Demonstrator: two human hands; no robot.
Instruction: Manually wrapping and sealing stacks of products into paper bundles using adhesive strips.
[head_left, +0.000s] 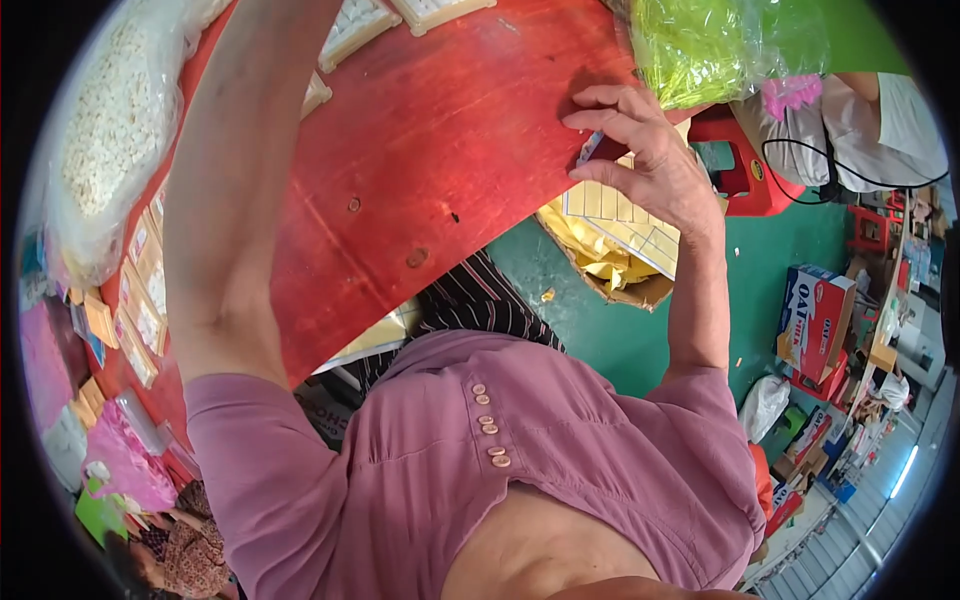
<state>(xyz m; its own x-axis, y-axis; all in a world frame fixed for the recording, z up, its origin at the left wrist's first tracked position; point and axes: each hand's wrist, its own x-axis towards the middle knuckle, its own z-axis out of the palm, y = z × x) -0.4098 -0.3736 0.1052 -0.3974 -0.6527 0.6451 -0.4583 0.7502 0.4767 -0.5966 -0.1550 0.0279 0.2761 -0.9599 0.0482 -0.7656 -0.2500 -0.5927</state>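
My right hand (640, 145) is at the right edge of the red table (450, 130), its fingers curled toward the thumb. Between them shows a small piece (592, 148) with a dark face and a pale blue-white edge; its kind cannot be made out. My left arm (225, 190) stretches over the table and leaves the picture at the top, so the left hand is out of sight. Close to that arm, near the top edge, lie pale trays (352, 38) filled with small white pieces. Beyond my right hand rests a clear bag of yellow-green strips (690, 60).
A large clear bag of white bits (115, 140) lies at the left, beside more small trays (140, 300). Below the table's right edge stands a carton with yellow paper (600, 265). A red stool (755, 175) and stacked cartons (815, 320) are at right. Another person (195, 545) is lower left.
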